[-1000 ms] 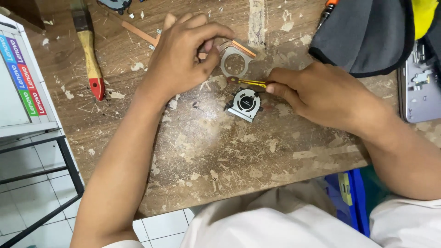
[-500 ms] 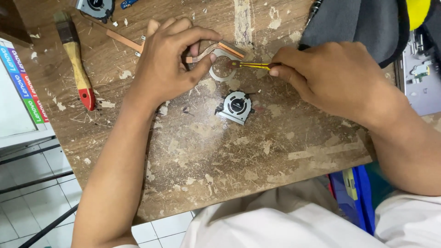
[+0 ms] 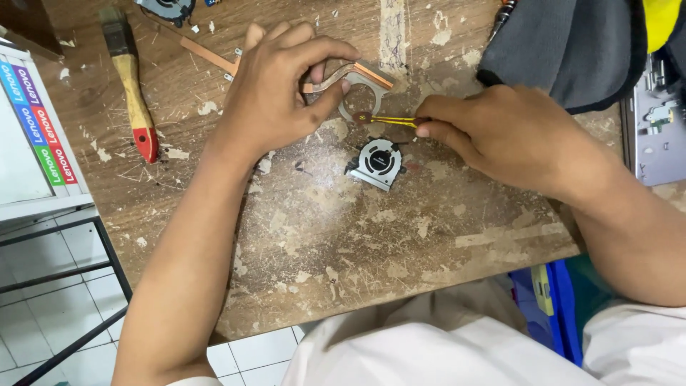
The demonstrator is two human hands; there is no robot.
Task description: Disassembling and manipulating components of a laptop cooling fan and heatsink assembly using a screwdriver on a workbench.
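Scuffed wooden table (image 3: 321,250), left hand (image 3: 275,93) pinching a copper-edged metal bracket (image 3: 357,78), right hand (image 3: 500,132) pinching thin yellow wires (image 3: 393,121) touching that bracket, small grey fan (image 3: 376,163) lying just below, red-tipped brush (image 3: 132,89) lying well apart.

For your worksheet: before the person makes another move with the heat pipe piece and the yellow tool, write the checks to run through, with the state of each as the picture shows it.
1. Left hand grips the curved copper and grey metal heat pipe bracket: ok.
2. Right hand pinches the thin yellow tool: ok.
3. Tool tip meets the bracket's lower end: ok; what exactly it touches: cannot tell.
4. Small round silver laptop fan lies apart from both hands on the worn wooden table: ok.
5. Red-handled wooden paintbrush lies away from the hands: ok.
6. Dark grey cloth lies close behind the right hand: not ok.
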